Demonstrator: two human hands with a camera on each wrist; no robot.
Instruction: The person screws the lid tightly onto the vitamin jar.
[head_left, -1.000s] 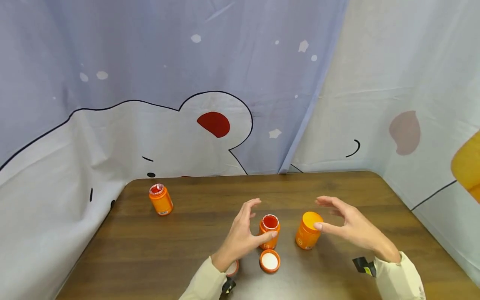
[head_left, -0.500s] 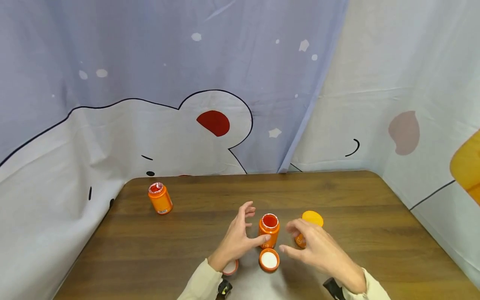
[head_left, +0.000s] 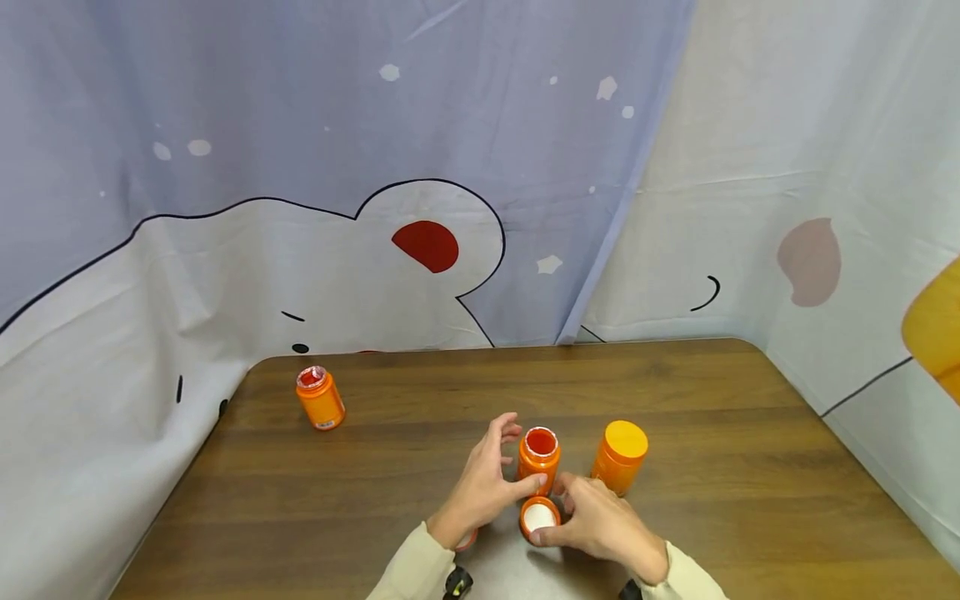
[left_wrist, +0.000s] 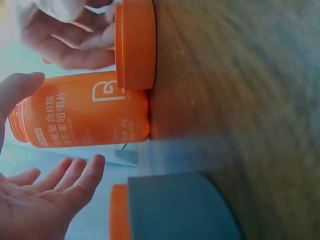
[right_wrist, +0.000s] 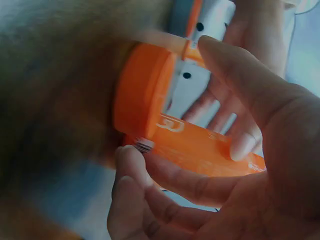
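In the head view an uncapped orange bottle (head_left: 538, 462) stands upright, its red inner surface showing at the mouth. My left hand (head_left: 483, 483) is bent loosely around its left side; in the left wrist view a gap separates the fingers (left_wrist: 75, 185) from the bottle. Just in front of it an orange screw cap (head_left: 539, 517) lies with its white inside up. Around that cap my right hand (head_left: 600, 521) is spread, thumb at the near edge and fingers at the far right. The right wrist view shows the thumb (right_wrist: 225, 60) apart from the cap; fingertip contact is unclear.
A capped orange bottle (head_left: 620, 458) stands to the right, behind my right hand. Another uncapped bottle (head_left: 321, 398) is at the table's back left. A second cap (head_left: 467, 542) lies partly hidden by my left wrist. A printed curtain (head_left: 337, 283) hangs behind the wooden table (head_left: 420, 392).
My right hand has moved left and nearer, from beside the capped bottle to the cap in front of the open bottle. The left hand has shifted only slightly.
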